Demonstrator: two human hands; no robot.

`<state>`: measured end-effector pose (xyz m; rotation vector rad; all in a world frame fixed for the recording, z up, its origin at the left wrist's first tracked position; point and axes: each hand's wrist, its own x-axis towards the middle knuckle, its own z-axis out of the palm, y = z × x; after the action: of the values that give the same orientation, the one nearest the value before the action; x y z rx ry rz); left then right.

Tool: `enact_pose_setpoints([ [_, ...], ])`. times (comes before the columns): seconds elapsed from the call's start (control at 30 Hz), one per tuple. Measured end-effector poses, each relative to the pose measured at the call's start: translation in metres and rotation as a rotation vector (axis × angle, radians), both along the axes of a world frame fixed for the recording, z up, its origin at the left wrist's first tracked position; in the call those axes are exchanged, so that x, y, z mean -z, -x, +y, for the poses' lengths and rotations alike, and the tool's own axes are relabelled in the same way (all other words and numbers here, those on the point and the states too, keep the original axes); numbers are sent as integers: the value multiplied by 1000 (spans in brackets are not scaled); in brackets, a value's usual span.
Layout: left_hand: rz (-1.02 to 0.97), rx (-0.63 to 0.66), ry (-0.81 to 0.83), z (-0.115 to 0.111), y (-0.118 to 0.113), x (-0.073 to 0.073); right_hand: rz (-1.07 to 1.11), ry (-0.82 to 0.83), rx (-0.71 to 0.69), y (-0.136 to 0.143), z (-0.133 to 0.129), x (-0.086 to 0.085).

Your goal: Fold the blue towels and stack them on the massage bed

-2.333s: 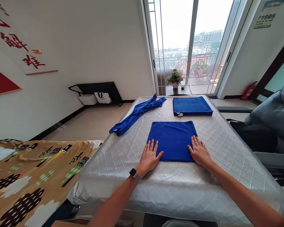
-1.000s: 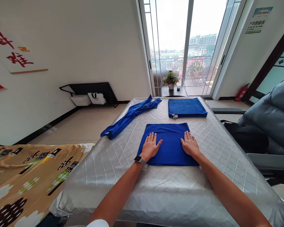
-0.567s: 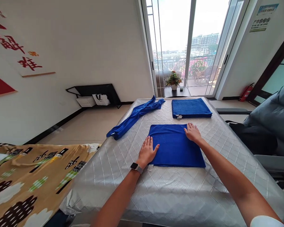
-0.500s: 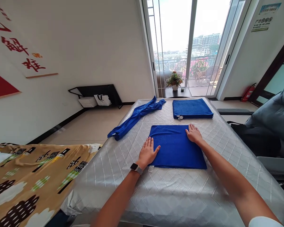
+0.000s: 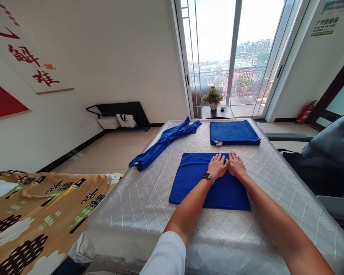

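A folded blue towel (image 5: 193,179) lies flat in front of me on a silver quilted cover. My left hand (image 5: 218,166), with a watch on its wrist, rests palm down on the towel's upper right part, fingers stretched out. Right beside it, my right hand (image 5: 236,165) lies flat at the towel's upper right corner. The two thumbs are close together. Behind this towel sits a neat stack of folded blue towels (image 5: 235,132) with a white tag at its front. To the left, a crumpled blue towel (image 5: 163,145) stretches diagonally toward the edge.
The silver quilted cover (image 5: 143,214) spans the bed-like surface. A patterned tan blanket (image 5: 60,206) lies at the left. On the right are a grey padded seat (image 5: 332,141) and a black bag (image 5: 312,168). A potted plant (image 5: 213,97) stands by the glass door.
My left hand has moved from the towel's left edge across to the upper right, beside my right hand. The right hand has stayed near the same corner.
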<state>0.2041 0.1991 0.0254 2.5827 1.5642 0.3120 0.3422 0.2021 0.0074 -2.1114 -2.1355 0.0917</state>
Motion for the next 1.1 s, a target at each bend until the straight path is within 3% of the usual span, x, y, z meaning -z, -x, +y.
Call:
enact_pose_setpoints([
  [0.1,2,-70,11,8,36,5,26,-1,19,1,0,0],
  [0.3,75,-330,10,17,153,3,62,24,32,2,1,-1],
  [0.37,83,-388,22,19,175,3,67,26,31,2,1,-2],
  [0.47,93,-408,52,22,188,3,65,26,34,2,1,-2],
  [0.57,139,-426,56,25,184,-3,61,28,34,3,2,-1],
  [0.67,150,-461,-26,26,160,-13,55,30,33,3,3,-1],
  [0.73,117,-370,-96,24,129,-16,52,30,33,3,3,0],
  [0.87,43,-16,-89,12,44,-10,30,15,27,2,2,1],
  [0.97,-1,49,-43,6,0,0,10,8,-2,1,1,1],
  [1.03,-9,6,-13,6,-2,4,13,11,0,1,1,1],
  [1.1,-1,-64,0,10,17,5,31,15,22,2,2,0],
])
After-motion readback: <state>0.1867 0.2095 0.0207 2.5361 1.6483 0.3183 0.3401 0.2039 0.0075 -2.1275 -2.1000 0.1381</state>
